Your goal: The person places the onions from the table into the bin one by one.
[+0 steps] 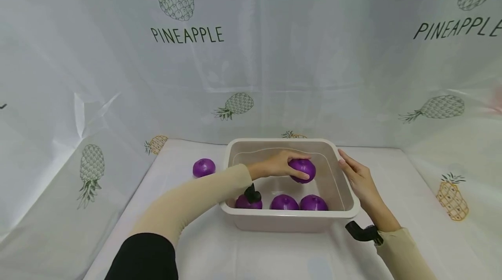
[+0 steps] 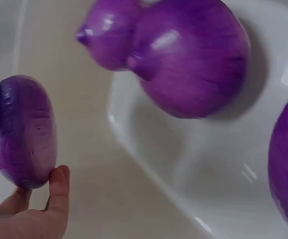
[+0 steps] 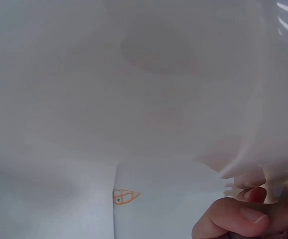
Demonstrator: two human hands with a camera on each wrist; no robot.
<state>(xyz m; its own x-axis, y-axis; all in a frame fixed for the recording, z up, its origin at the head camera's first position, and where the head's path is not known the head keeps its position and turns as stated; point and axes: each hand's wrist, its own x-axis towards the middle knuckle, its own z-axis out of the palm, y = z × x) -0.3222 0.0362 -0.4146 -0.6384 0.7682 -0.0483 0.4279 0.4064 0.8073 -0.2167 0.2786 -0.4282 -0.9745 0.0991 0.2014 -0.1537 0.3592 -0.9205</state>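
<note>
My left hand (image 1: 278, 164) holds a shiny purple onion (image 1: 303, 171) between fingers and thumb, over the inside of a beige plastic basin (image 1: 290, 220). In the left wrist view the held onion (image 2: 24, 132) lies sideways at the left, a fingertip at its lower edge. Along the basin's front wall sit a left onion (image 1: 243, 203), partly covered by the black wrist camera, a middle onion (image 1: 284, 203) and a right onion (image 1: 313, 203). My right hand (image 1: 361, 182) rests with extended fingers against the basin's right rim; its fingers (image 3: 233, 216) show low in the right wrist view.
Another purple onion (image 1: 203, 167) lies on the white-covered table (image 1: 274, 254), just left of the basin. Behind stands a white sheet (image 1: 298, 53) printed with pineapples. A black wrist camera (image 1: 362, 231) sticks out from my right wrist near the basin's front right corner.
</note>
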